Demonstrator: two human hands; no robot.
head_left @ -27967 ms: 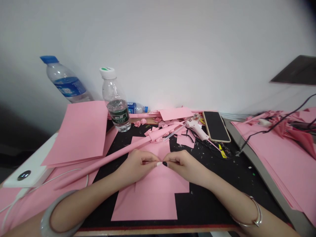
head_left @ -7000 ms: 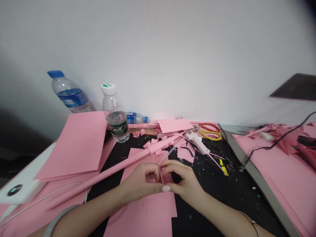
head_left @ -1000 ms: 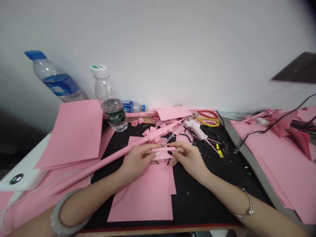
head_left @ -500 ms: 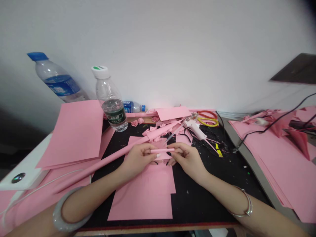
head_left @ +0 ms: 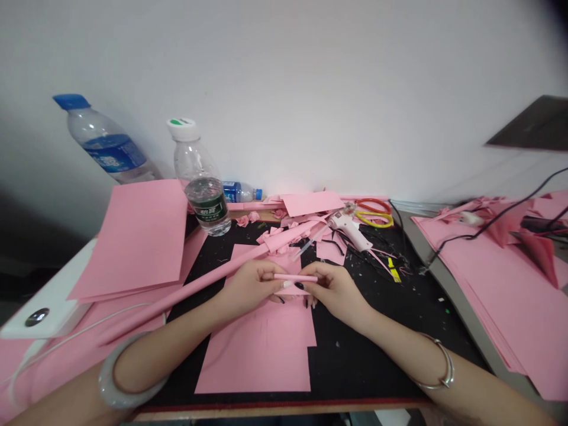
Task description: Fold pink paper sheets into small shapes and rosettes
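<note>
Between my two hands is a small piece of pink paper (head_left: 293, 289), its far edge rolled into a thin tube (head_left: 295, 277). My left hand (head_left: 251, 285) pinches the left end, thumb on the near side and fingers curled beneath. The right end sits in the closed fingers of my right hand (head_left: 335, 290), its thumb pressing near the roll. Below both hands, flat pink sheets (head_left: 261, 355) lie on the black mat (head_left: 355, 367). Just beyond runs a long rolled pink paper tube (head_left: 199, 285), slanting from lower left to upper right.
A pale glue gun (head_left: 350, 229) lies behind my right hand, beside scissors with red and yellow handles (head_left: 376, 220). Water bottles (head_left: 205, 195) stand at the back left near a white device (head_left: 48, 302). Pink paper stacks (head_left: 483, 296) and a black cable (head_left: 483, 228) are at right.
The rolled edge sits slightly lower and farther right, tilting a little down to the right, and looks thinner. Both hands still grip the paper, with fingers slightly shifted.
</note>
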